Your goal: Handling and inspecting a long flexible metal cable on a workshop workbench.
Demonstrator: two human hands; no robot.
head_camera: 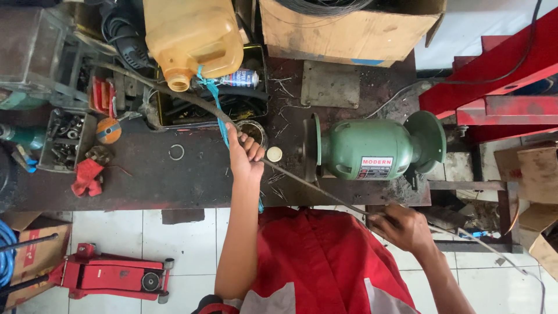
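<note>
A long thin metal cable (308, 183) runs slantwise from the upper left of the dark workbench (174, 180) down past my body to the lower right. My left hand (244, 152) is closed around it near the middle of the bench, beside a blue strap (214, 99). My right hand (404, 228) grips the same cable lower down, just off the bench's front edge. A green bench grinder (372, 148) stands right of my left hand, its wheel close to the cable.
An orange jerrycan (192, 38) lies over a black tray (256, 110) of parts at the back. A cardboard box (349, 29) sits behind the grinder. A small parts bin (67, 136), red rag (87, 177), metal ring (176, 152), red frame (494, 87) and red floor jack (113, 279) surround the bench.
</note>
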